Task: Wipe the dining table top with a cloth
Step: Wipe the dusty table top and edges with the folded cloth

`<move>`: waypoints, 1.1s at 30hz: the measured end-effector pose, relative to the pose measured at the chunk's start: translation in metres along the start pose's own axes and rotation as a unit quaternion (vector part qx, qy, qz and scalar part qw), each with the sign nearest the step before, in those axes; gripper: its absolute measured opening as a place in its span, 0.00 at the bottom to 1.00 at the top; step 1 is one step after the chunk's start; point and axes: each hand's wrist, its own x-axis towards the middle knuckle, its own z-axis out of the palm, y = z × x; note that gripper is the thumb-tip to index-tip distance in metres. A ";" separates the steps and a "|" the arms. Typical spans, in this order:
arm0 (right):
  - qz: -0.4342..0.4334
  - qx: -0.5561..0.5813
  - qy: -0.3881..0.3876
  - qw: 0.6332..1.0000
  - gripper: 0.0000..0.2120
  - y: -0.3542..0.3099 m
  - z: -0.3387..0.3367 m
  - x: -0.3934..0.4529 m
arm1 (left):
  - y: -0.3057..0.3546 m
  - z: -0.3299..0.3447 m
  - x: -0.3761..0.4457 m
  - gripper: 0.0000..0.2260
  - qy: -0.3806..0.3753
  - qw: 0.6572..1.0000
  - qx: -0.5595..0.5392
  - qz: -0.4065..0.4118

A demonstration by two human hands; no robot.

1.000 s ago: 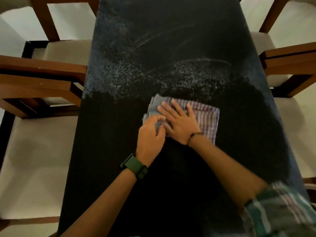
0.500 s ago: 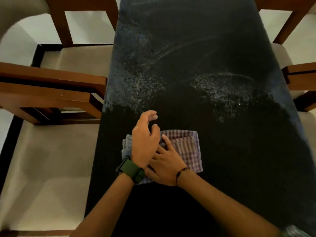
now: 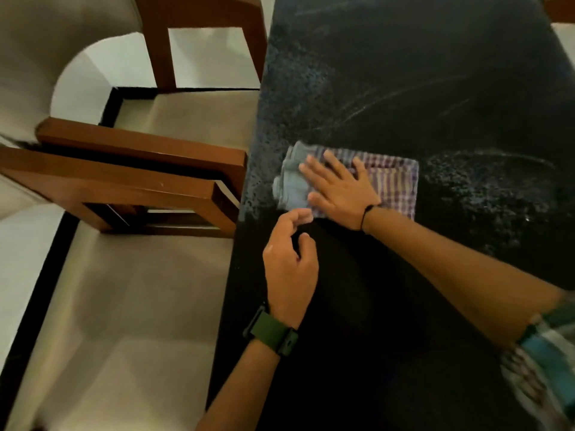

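A folded checked cloth (image 3: 392, 185), grey at its left end, lies flat on the black dining table top (image 3: 404, 73) near the table's left edge. My right hand (image 3: 339, 189) presses on the cloth with straight, spread fingers. Just in front of the cloth hovers my left hand (image 3: 291, 265), wearing a green watch, with loosely curled fingers that hold nothing; its fingertips are close to the cloth's near left corner. Pale speckled dust and streaks cover the table beyond and to the right of the cloth; the near part looks plain black.
Wooden chairs with cream seats stand along the table's left side, one armrest (image 3: 140, 178) reaching the table edge beside the cloth. Another chair's wood (image 3: 560, 7) shows at the top right. Pale floor (image 3: 205, 54) is visible between the chair legs.
The cloth and my right hand have slid away from me towards the dusty area near the left edge. My left hand has come off the cloth and now hangs in front of it.
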 end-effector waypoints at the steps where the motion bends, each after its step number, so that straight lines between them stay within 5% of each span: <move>1: -0.051 -0.013 0.012 0.999 0.28 -0.016 0.006 -0.018 | 0.001 -0.001 0.001 0.12 0.003 1.000 -0.005 0.005; 4: -0.210 -0.001 -0.024 0.977 0.33 -0.055 0.008 -0.067 | 0.000 -0.008 0.008 0.11 -0.008 1.000 0.000 0.006; 6: -0.231 0.014 -0.061 0.971 0.31 -0.054 0.007 -0.067 | -0.001 -0.013 0.014 0.11 -0.011 1.000 -0.007 0.003; 8: -0.248 -0.009 -0.018 0.969 0.30 -0.044 0.005 -0.043 | -0.006 -0.018 0.017 0.11 0.002 1.000 -0.019 0.002; 14: -0.081 -0.021 0.034 0.996 0.27 -0.026 -0.014 0.075 | -0.023 -0.021 0.011 0.12 0.050 0.998 -0.027 -0.019; 18: -0.030 0.010 0.025 0.999 0.26 -0.041 -0.018 0.082 | -0.020 -0.023 0.008 0.12 0.056 0.998 -0.035 -0.023; 27: -0.247 -0.056 -0.024 0.967 0.31 -0.105 0.014 -0.036 | -0.004 -0.037 0.025 0.14 0.047 0.998 -0.020 -0.029; 33: -0.133 -0.037 0.026 0.990 0.30 -0.068 -0.012 0.060 | -0.015 -0.044 0.025 0.13 0.083 0.996 -0.031 -0.029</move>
